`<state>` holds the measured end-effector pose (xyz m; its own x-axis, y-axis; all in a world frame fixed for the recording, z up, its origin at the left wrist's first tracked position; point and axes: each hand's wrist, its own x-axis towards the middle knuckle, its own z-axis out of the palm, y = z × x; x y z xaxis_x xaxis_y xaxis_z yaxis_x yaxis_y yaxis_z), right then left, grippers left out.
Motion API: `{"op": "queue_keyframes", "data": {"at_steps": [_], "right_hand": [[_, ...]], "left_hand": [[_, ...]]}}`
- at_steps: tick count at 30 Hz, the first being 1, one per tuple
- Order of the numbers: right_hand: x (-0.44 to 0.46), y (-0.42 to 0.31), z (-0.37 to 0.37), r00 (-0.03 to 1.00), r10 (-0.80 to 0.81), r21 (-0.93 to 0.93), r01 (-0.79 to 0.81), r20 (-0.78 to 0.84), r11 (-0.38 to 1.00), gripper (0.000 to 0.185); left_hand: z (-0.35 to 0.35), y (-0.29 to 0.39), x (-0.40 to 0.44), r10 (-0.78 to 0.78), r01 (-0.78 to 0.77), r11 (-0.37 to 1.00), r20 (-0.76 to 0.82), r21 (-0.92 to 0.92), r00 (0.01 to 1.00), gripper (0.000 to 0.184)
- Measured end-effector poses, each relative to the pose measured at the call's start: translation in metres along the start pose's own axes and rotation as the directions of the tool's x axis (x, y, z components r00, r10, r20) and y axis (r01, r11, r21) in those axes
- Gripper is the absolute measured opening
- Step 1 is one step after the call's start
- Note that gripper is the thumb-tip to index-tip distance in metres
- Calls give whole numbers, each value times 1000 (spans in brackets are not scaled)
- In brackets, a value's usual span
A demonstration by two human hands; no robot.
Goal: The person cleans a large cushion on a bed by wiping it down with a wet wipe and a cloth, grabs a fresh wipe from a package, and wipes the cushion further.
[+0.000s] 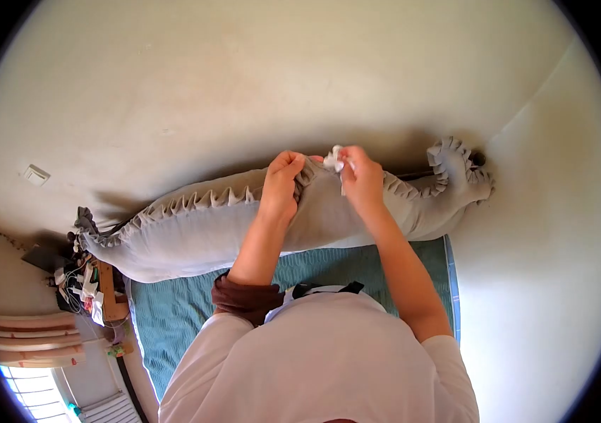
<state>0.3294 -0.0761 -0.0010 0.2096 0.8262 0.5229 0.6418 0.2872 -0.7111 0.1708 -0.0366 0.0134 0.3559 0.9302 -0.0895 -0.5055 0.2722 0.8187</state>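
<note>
A long grey fabric cover (195, 236) with a ruffled seam is stretched over a bed's headboard against the wall. My left hand (283, 183) is closed on a bunched fold of this cover near the middle of its upper edge. Just to the right, my right hand (362, 182) pinches a small crumpled whitish piece (334, 158) at the top edge. Whether that piece is tissue or a bit of ruffle, I cannot tell. Fingers partly hide the fabric between the two hands.
A bed with a teal quilted mat (180, 310) lies below the headboard. Cables and small items crowd a wooden stand (111, 292) at the left. A light switch (36, 175) is on the wall. Dark brown cloth (244, 299) is bunched around my left elbow.
</note>
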Motion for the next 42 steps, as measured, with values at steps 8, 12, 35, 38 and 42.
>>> {"op": "queue_keyframes", "data": {"at_steps": [8,12,35,38,42], "right_hand": [[3,4,-18,944,-331,161,327,-1,931,15],[5,0,-15,994,-110,-45,110,0,993,14],[-11,7,-25,992,122,127,-119,-14,985,14],[-17,-8,-26,972,-228,-34,230,55,973,13],[-13,-5,-23,998,-15,-64,19,60,998,15]], "left_hand": [[0,-2,2,-15,16,1000,-30,4,999,15],[5,-4,2,78,-73,982,-20,173,997,12],[25,-22,-8,418,-366,527,141,767,897,13],[22,-26,-5,396,-386,549,176,742,901,13],[28,-16,-12,358,-379,491,215,785,909,12]]}}
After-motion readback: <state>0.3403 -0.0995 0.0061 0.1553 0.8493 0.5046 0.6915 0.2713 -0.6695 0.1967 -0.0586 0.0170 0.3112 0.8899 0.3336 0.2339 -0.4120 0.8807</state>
